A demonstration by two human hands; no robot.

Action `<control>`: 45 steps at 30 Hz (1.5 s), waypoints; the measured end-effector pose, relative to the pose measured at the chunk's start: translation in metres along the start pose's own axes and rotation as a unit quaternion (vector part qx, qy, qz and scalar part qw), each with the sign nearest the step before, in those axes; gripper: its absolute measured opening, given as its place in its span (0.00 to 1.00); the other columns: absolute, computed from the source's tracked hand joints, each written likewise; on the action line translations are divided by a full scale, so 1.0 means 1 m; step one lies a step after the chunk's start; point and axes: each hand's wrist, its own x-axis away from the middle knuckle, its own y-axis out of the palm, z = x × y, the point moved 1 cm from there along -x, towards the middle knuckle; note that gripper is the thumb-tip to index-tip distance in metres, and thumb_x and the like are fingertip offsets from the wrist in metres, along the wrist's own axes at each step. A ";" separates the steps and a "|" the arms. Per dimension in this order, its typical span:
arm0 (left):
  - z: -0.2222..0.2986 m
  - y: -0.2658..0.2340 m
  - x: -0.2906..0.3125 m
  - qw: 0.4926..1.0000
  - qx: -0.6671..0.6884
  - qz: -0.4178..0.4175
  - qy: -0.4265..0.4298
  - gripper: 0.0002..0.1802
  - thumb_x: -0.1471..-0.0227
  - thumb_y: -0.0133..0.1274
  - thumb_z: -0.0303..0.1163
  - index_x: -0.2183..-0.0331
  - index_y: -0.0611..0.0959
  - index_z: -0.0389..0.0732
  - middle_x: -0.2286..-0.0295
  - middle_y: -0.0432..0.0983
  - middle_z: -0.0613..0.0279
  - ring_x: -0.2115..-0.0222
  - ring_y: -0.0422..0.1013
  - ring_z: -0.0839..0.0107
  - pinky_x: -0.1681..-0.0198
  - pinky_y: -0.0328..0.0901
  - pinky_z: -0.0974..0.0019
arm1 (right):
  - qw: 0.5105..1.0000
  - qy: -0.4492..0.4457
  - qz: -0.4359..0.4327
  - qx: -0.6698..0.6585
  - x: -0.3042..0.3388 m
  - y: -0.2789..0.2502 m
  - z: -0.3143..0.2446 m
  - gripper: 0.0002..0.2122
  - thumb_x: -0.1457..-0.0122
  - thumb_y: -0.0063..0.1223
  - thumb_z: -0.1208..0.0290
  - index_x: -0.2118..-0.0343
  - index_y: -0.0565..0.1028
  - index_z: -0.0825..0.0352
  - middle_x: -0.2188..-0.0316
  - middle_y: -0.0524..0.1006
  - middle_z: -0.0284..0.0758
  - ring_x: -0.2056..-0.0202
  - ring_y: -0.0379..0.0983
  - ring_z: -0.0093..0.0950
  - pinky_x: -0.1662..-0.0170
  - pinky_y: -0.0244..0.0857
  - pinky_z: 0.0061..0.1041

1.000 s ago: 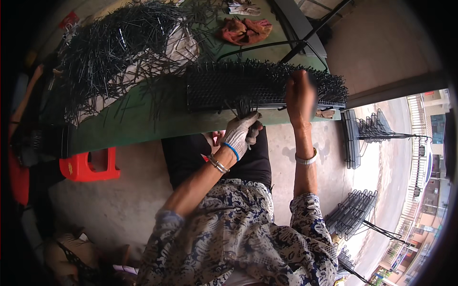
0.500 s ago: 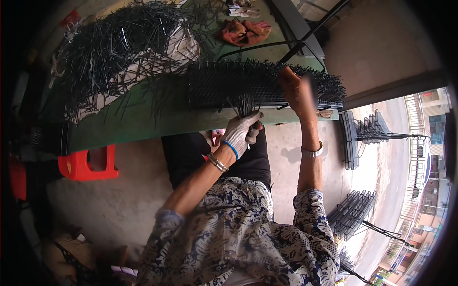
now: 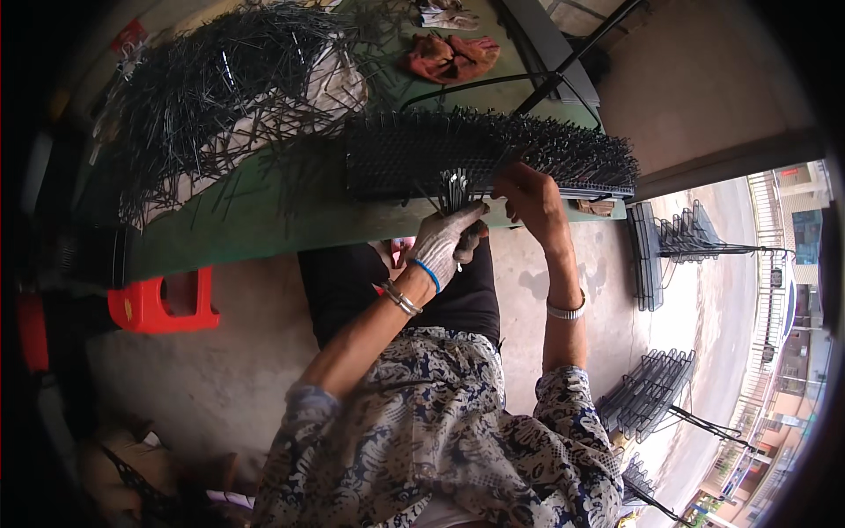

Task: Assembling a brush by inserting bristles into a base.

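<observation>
My left hand [image 3: 447, 239], in a pale knitted glove with dark fingertips, is closed around a bunch of thin dark rods [image 3: 455, 188] whose ends fan upward. Just right of the bunch is my bare right hand [image 3: 535, 204], its fingers curled in front of the block's lower edge. Whatever they pinch is too small and blurred to make out. Behind both hands lies a long black block with a mesh-like front [image 3: 396, 163]. Many short dark pieces stick up from its top, most densely on the right half.
A tangled heap of dark rods [image 3: 220, 79] lies on pale cloth on the green table [image 3: 264, 211]. A reddish cloth [image 3: 451, 58] lies farther back. A red stool [image 3: 167, 301] stands below left. Racks of dark bent wire [image 3: 650, 392] stand at right.
My right hand has come down and a little left from the block's top to beside the rod bunch. My left hand has stayed nearly still, holding the bunch.
</observation>
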 end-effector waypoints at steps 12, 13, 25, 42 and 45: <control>-0.006 -0.007 -0.013 1.000 0.003 0.013 -0.014 0.11 0.43 0.55 0.37 0.64 0.78 0.40 0.79 0.75 0.62 0.86 0.65 0.81 0.89 0.51 0.78 | 0.904 -0.161 0.368 0.144 -0.002 -0.010 0.011 0.03 0.40 0.51 0.77 0.64 0.70 0.67 0.75 0.76 0.35 0.76 0.71 0.22 0.71 0.67 0.23; -0.008 -0.007 -0.014 1.000 0.003 0.005 -0.010 0.10 0.44 0.56 0.37 0.66 0.78 0.40 0.79 0.75 0.63 0.86 0.65 0.82 0.88 0.51 0.79 | 0.905 -0.161 0.368 0.144 -0.005 -0.008 0.012 0.03 0.40 0.51 0.77 0.64 0.70 0.67 0.75 0.76 0.35 0.76 0.71 0.22 0.71 0.67 0.23; -0.005 -0.002 -0.008 1.000 0.011 0.021 0.002 0.09 0.45 0.58 0.35 0.68 0.78 0.41 0.79 0.74 0.64 0.85 0.65 0.82 0.88 0.50 0.80 | 0.893 -0.103 0.278 0.337 -0.018 0.009 0.017 0.04 0.42 0.51 0.75 0.64 0.73 0.63 0.66 0.72 0.40 0.66 0.71 0.40 0.65 0.67 0.35; -0.007 0.005 0.001 0.998 -0.049 0.024 0.029 0.10 0.45 0.57 0.38 0.65 0.81 0.42 0.77 0.78 0.65 0.82 0.70 0.82 0.86 0.58 0.80 | 0.993 0.035 0.003 -0.111 0.020 0.011 0.017 0.07 0.42 0.54 0.71 0.66 0.76 0.70 0.76 0.77 0.32 0.78 0.68 0.18 0.75 0.62 0.18; -0.007 0.005 -0.001 0.996 -0.061 0.050 0.039 0.11 0.45 0.56 0.40 0.64 0.80 0.43 0.75 0.79 0.64 0.80 0.73 0.80 0.85 0.60 0.77 | 0.992 0.022 0.041 -0.117 0.026 0.010 0.016 0.06 0.41 0.52 0.73 0.66 0.74 0.70 0.76 0.78 0.33 0.78 0.71 0.20 0.76 0.64 0.20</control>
